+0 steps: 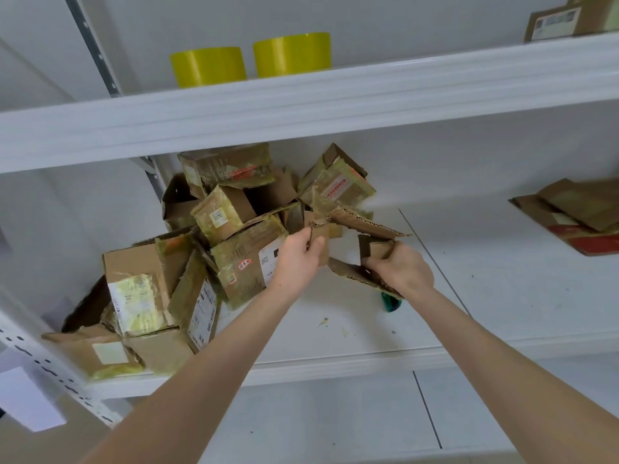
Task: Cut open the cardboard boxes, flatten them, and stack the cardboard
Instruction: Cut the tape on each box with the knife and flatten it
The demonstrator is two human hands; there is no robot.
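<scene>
Forearms [214, 373] reach in over shelf [368, 336]; left hand [298, 254] pinches one flap of the cut-open box [365, 226], right hand [402, 272] curls round the opposite flap, box held just above shelf beside pile of taped boxes [201, 249]. Looks light, thin, torn at edges, bends easily; best gripped at flaps near the creases, not the ragged rims

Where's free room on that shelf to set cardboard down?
The middle shelf is bare between the right hand, gripping the opened box, and the flattened stack, and along its front edge. Its left end is crowded with piled boxes.
</scene>
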